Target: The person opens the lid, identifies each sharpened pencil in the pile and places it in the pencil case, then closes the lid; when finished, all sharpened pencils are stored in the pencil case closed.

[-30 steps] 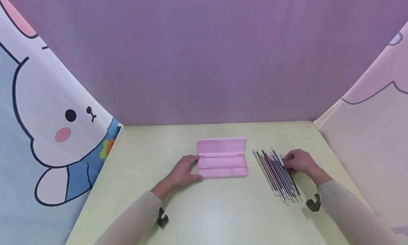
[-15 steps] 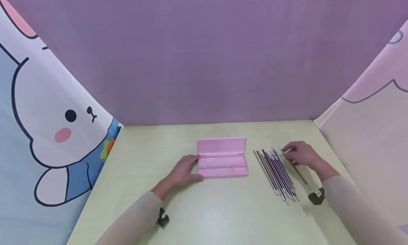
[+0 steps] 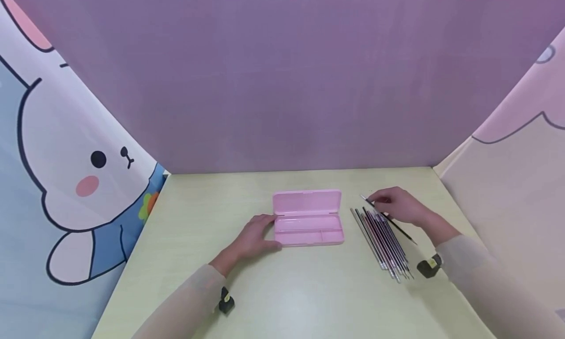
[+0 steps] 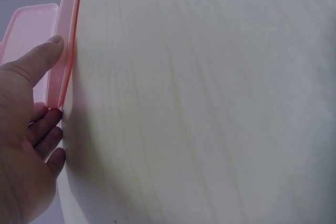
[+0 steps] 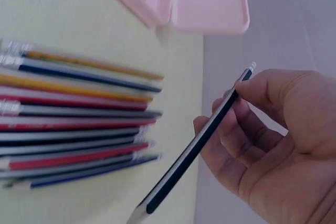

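A pink pencil case (image 3: 309, 203) lies with its lid raised, and its divided tray holds nothing. My left hand (image 3: 255, 237) holds the case at its left end, thumb along the front wall (image 4: 67, 51) and fingers at the side. My right hand (image 3: 399, 205) pinches a black-and-silver striped pencil (image 5: 191, 148) near its silver-capped end, between thumb and fingers. In the head view this pencil slants over the far end of a pile of pencils (image 3: 384, 243). The right wrist view shows red, yellow, blue and dark ones (image 5: 79, 124) lying side by side.
The pale tabletop (image 3: 291, 295) ends at a purple back panel (image 3: 300, 84). A rabbit-print cloth (image 3: 79, 172) hangs at the left, a pink and cream one (image 3: 512, 182) at the right. A small black device (image 3: 226, 302) sits at the left wrist.
My right hand has drawn one pencil off the right side of the pile, lifted it, and carried it leftward over the pile's far end. The left hand and case have stayed put.
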The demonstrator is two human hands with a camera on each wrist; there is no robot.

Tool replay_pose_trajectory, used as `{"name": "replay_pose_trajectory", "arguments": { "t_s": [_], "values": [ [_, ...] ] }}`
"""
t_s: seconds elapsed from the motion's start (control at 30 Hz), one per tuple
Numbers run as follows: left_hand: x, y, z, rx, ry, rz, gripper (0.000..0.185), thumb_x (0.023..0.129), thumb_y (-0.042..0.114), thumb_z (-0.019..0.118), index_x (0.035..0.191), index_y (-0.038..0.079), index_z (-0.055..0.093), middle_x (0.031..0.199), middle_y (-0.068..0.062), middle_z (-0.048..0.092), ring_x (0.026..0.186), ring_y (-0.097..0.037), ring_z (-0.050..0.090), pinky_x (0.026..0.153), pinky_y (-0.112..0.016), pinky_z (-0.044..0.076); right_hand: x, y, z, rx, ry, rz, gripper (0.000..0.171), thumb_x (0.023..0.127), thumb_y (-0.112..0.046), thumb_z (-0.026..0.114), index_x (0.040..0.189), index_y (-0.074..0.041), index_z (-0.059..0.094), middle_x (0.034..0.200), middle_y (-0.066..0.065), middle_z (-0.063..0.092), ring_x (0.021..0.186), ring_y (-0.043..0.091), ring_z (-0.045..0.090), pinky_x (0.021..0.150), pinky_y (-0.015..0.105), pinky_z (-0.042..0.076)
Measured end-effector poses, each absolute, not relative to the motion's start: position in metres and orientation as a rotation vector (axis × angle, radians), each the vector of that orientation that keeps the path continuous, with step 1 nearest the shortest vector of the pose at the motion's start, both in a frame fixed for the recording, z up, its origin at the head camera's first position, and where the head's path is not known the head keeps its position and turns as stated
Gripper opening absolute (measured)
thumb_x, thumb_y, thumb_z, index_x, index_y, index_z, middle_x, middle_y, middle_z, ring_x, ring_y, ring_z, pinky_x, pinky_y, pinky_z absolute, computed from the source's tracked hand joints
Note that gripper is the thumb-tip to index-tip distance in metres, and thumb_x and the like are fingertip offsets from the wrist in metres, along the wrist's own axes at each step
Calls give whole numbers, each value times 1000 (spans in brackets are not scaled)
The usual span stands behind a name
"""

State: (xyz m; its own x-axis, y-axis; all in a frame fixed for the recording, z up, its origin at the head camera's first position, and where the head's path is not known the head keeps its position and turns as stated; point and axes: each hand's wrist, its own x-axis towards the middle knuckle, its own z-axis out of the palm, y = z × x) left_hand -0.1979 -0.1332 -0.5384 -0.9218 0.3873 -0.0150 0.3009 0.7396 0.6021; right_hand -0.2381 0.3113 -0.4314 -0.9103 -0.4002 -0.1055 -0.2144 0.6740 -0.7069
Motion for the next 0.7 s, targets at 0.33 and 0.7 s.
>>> {"name": "replay_pose_trajectory", "arguments": {
  "t_s": [0.33,0.7],
  "values": [
    [-198,-133,-537,545,2794,939,91,80,47,86,154,11,46,152,-7,53,143,-30,44,121,-52,36,-248,273,-422,-539,2493,-1174,24,98,-8,67,120,0,73,103,13,74,85,23,67,70,39,63],
    [-198,-133,-538,543,2793,957,91,80,47,85,154,12,46,153,-7,53,143,-31,44,121,-54,36,-265,225,-423,-547,2412,-1245,25,98,-10,68,122,-6,75,116,13,75,95,22,68,79,49,63]
  ]
}}
